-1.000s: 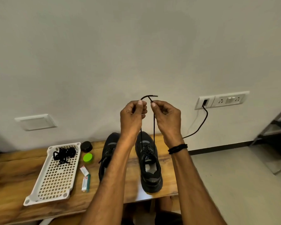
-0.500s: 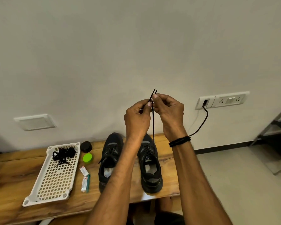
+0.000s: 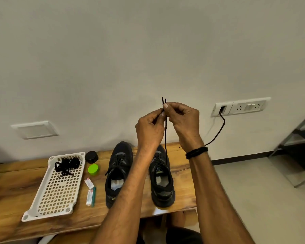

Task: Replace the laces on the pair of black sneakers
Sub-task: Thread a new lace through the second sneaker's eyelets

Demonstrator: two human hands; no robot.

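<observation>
The left hand (image 3: 150, 127) and right hand (image 3: 183, 122) are pinching both ends of 1 black lace (image 3: 165, 138) together, its 2 tips pointing toward 12 o'clock. The strands are running toward 6 o'clock into the right-side sneaker (image 3: 162, 184), which is standing on the wooden bench (image 3: 11, 191), with the second sneaker (image 3: 118, 173) at its 9 o'clock.

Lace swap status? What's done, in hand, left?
Done: right-side sneaker looks threaded. In hand: left hand and right hand pinch its lace ends together, raised above it. Left: tying off; the other sneaker has a loose lace, and a lace bundle lies in the tray, old or new unclear.
</observation>
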